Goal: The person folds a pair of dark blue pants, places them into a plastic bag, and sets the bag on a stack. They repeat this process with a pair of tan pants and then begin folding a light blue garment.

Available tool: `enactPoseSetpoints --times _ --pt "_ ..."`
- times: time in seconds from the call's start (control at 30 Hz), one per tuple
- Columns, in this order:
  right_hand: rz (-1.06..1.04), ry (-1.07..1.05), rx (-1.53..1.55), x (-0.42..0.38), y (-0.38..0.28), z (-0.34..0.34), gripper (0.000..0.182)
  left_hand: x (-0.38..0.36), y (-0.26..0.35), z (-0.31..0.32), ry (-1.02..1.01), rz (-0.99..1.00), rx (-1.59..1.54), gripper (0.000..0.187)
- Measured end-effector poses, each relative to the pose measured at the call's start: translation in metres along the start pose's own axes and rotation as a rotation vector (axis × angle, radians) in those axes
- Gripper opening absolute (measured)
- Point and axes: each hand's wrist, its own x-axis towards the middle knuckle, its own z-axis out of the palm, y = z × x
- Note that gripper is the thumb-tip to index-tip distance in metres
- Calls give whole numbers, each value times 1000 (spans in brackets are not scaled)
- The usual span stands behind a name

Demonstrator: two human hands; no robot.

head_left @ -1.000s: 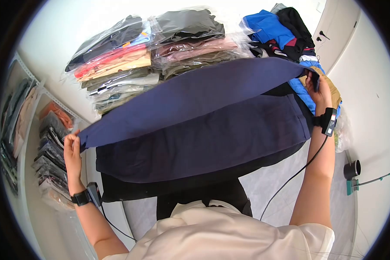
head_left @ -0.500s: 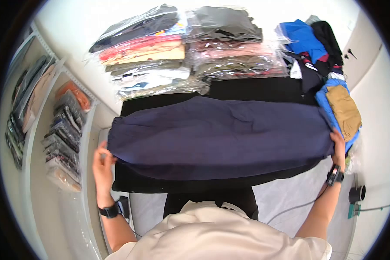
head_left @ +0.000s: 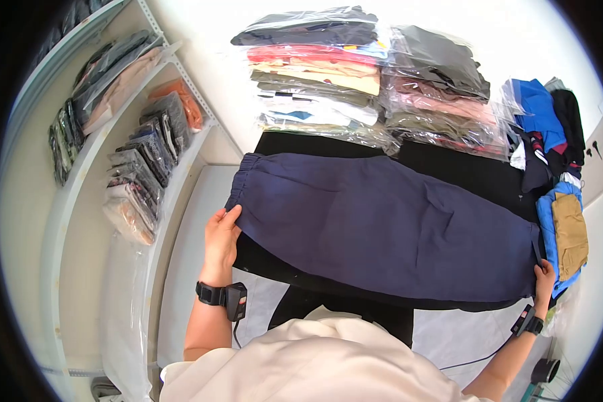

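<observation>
Navy trousers (head_left: 382,228) lie lengthwise across a black-topped table (head_left: 275,268), with the gathered elastic end at the left. My left hand (head_left: 221,234) pinches the lower corner of that elastic end between thumb and fingers. At the opposite end, my right hand (head_left: 545,276) has its fingers closed on the lower right edge of the trousers. The fabric is spread fairly flat between both hands, with some creases right of the middle.
Bagged folded clothes stand in two stacks, left (head_left: 315,74) and right (head_left: 442,94), at the table's back. Blue and black garments (head_left: 543,114) lie at the back right, above a folded tan garment (head_left: 569,234). Shelves (head_left: 117,134) with bagged clothes line the left.
The view has shifted, so the scene sits further right and is tilted. My left hand has gone from loose fingers beside the trousers to gripping their elastic end. My right hand still holds the other end.
</observation>
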Motion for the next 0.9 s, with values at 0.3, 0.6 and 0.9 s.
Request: enactPoseSetpoints --times 0.3,0.6,0.9 --pt "-31 77 466 38 -24 -15 36 33 48 27 -80 608 73 40" --pt "-93 248 -183 -10 39 19 37 27 -19 -29 236 533 938 69" --pt "49 185 -301 -34 -26 22 54 74 4 -40 86 83 761 58"
